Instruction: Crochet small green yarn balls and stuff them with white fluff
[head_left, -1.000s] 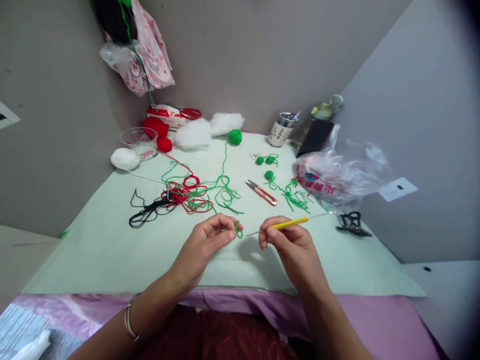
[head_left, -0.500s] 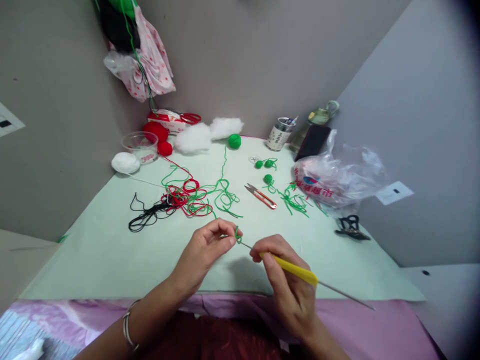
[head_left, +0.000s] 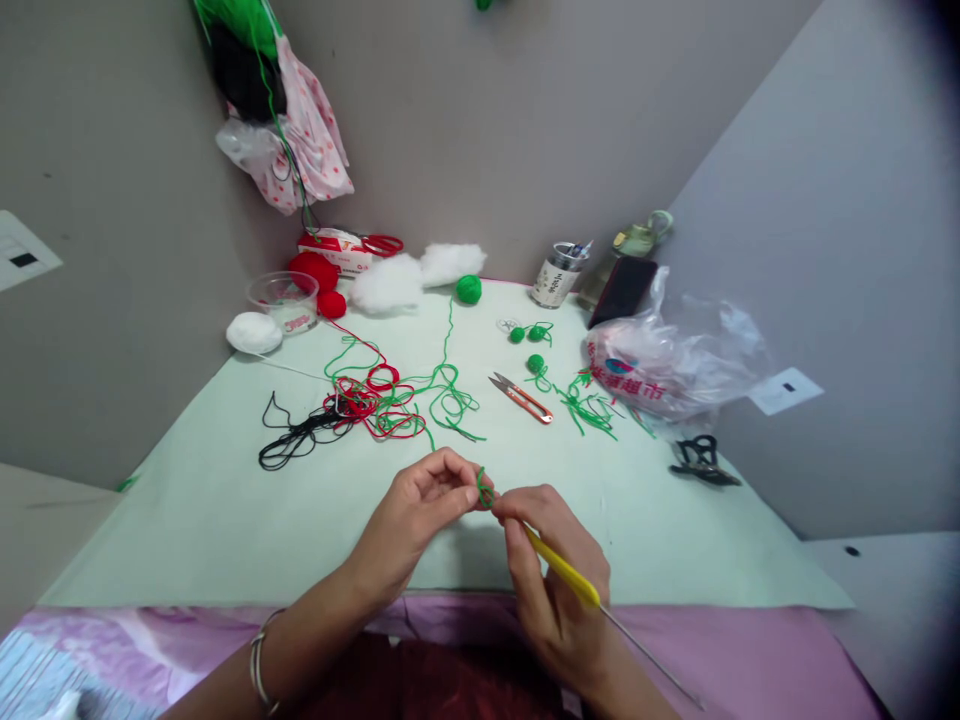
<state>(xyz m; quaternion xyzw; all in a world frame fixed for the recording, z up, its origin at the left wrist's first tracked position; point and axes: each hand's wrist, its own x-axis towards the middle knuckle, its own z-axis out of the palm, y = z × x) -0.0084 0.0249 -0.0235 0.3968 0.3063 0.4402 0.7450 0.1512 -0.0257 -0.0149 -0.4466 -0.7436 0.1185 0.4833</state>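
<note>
Between the thumb and index finger of my left hand [head_left: 420,510] is pinched a small loop of green yarn [head_left: 485,489]. My right hand [head_left: 559,575] holds a crochet hook by its yellow handle [head_left: 562,568], with the tip end close to the green loop and hidden by my fingers. The long metal rear end slopes down to the right. Both hands nearly touch over the front of the table. Orange-handled thread snips [head_left: 523,398] lie beyond them.
Tangled red yarn [head_left: 360,398], black yarn [head_left: 300,440] and green yarn pieces [head_left: 589,410] lie on the table. Behind are a green ball [head_left: 469,290], white stuffing [head_left: 386,284], a pen holder [head_left: 556,276] and a plastic bag [head_left: 667,360]. A black hair clip [head_left: 703,462] sits right.
My right hand has moved left, closer to my left hand, and the hook now tilts more steeply. The view has shifted slightly.
</note>
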